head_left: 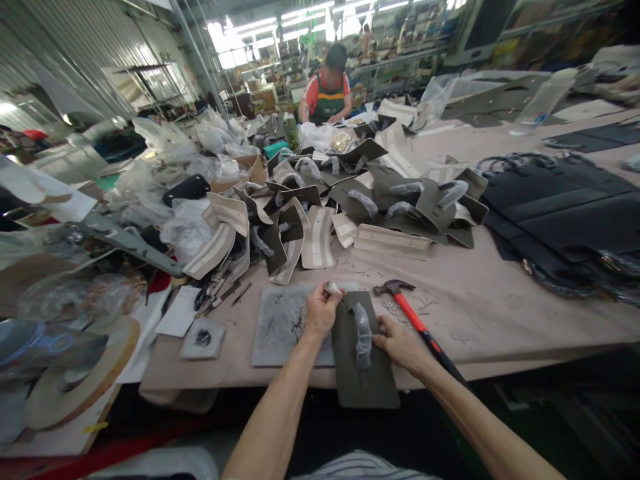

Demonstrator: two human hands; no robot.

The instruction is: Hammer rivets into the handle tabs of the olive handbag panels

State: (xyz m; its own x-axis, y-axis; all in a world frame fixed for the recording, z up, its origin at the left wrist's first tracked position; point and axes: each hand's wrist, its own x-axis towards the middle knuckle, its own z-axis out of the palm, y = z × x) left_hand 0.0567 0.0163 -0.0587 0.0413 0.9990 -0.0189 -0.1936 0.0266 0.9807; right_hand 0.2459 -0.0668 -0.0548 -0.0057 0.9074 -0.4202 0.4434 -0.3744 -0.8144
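Note:
A dark olive leather panel (350, 363) lies at the table's near edge, overhanging it, with a plastic-wrapped handle (363, 333) fixed down its middle. My left hand (321, 310) is closed at the panel's top left corner, pinching a small pale object I cannot make out. My right hand (400, 343) rests on the panel's right edge, fingers curled against it. A grey scuffed metal plate (280, 327) lies under and left of the panel.
A red-handled hammer (415, 317) lies right of my right hand, small rivets (390, 307) beside its head. A heap of olive and cream pieces (350, 200) fills the middle. Black bags (565, 213) lie right. Tools (215, 297) lie left. A person (327, 87) works at the far end.

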